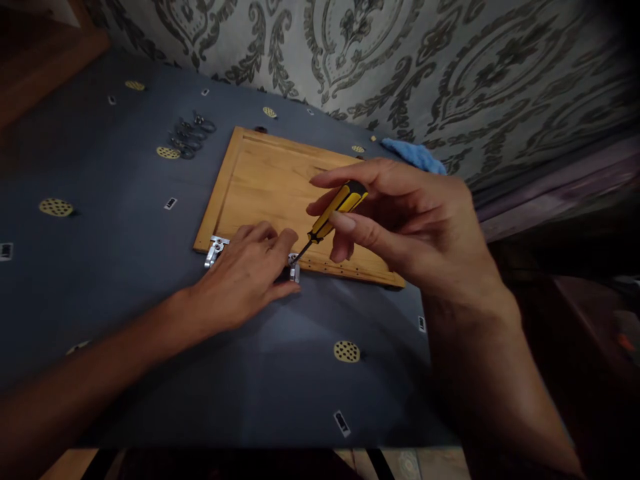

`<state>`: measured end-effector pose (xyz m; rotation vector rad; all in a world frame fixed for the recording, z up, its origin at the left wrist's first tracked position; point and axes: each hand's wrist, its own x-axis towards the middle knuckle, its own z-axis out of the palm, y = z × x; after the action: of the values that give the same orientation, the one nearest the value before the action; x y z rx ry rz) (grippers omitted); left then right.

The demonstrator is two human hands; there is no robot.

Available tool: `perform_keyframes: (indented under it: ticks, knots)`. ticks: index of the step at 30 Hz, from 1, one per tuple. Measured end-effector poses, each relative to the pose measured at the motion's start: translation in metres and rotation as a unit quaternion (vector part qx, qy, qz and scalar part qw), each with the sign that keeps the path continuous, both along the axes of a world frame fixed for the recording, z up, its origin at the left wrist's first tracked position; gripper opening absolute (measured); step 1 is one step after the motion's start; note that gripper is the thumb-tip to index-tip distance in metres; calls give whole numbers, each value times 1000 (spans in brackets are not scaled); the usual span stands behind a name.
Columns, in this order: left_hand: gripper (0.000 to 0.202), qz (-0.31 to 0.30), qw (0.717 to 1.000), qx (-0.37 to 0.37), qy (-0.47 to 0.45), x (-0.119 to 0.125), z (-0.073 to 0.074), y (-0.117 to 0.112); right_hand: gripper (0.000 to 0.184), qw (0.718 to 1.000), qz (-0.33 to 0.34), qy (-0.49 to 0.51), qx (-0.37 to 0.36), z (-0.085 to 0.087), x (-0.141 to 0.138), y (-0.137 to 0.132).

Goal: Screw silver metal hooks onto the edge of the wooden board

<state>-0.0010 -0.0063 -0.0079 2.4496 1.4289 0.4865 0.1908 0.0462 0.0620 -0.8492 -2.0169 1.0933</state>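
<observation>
And the right hand [400,223] has the ribbed yellow-and-black screwdriver [331,217] in its fingers, thin shaft slanting toward half past seven, tip at the shiny metal hinge [295,272]! Nearer still, the left hand [245,277] grips that hinge at the grainy wooden panel's [275,173] six-o'clock edge.

My left hand [247,277] hides part of the near edge of the wooden panel [270,177] and some of the metal hinge [295,270], where the tip of my screwdriver [325,225] is too small for me to say whether it sits in a screw. My right hand [415,227] covers much of the panel's right side, and the brown wooden piece [45,60] at upper left is blurred and cut off by the edge.
</observation>
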Motion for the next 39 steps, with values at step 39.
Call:
perform_keyframes:
  ticks: [39]
  knots:
    - [44,-5,1000,5,-2,0,-1,0,36,987,-106,15,119,-13,-12,-4]
